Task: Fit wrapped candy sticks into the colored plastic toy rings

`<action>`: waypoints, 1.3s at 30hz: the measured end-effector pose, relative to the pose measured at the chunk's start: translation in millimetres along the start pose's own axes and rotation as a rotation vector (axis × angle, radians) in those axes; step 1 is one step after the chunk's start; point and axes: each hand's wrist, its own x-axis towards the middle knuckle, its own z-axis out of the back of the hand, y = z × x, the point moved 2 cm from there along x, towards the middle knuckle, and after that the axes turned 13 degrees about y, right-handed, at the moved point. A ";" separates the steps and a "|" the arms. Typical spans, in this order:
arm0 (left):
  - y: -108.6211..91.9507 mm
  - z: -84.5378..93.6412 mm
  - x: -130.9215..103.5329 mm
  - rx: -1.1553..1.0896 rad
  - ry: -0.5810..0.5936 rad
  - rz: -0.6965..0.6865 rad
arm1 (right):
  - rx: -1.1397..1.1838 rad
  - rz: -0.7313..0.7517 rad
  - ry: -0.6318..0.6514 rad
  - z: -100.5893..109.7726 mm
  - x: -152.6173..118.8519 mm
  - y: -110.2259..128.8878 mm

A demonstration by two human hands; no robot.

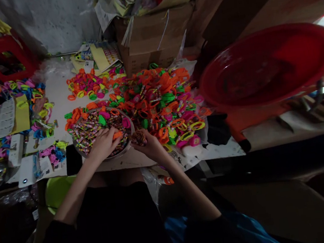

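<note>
Nearest, at the front of the table [128, 163], a black phone [74, 160] lies just left of the round bowl [123, 152]. The left hand [101, 142] rests inside it, over small wrapped sticks [85, 136], its fingers drawn narrow around an orange piece [117, 135] lying roughly crosswise, toward the bowl's right side. The right hand [148, 144] is closed around a brownish bunch [138, 137] just beside the right rim, so the bowl lies directly to its left; the bunch's long axis I cannot tell. The left hand is nearer the bowl's middle, the right nearer the large heap of bright plastic pieces [162, 101] beyond. Farther back are a smaller heap [88, 83] and a cardboard box [157, 35].
</note>
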 end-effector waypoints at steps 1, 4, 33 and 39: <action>-4.0 3.0 -4.0 -0.016 0.010 -0.009 | -0.016 0.002 -0.009 -0.6 -0.9 6.0; -12.8 10.6 -14.5 -0.056 0.032 -0.048 | -0.114 0.006 -0.012 -2.7 -5.1 19.8; -25.5 20.5 -47.3 0.127 -0.058 -0.137 | -0.753 -0.023 0.164 -16.2 -22.4 70.2; -25.9 15.1 -51.5 0.196 -0.053 -0.249 | -0.719 -0.118 0.339 -10.6 -20.9 74.3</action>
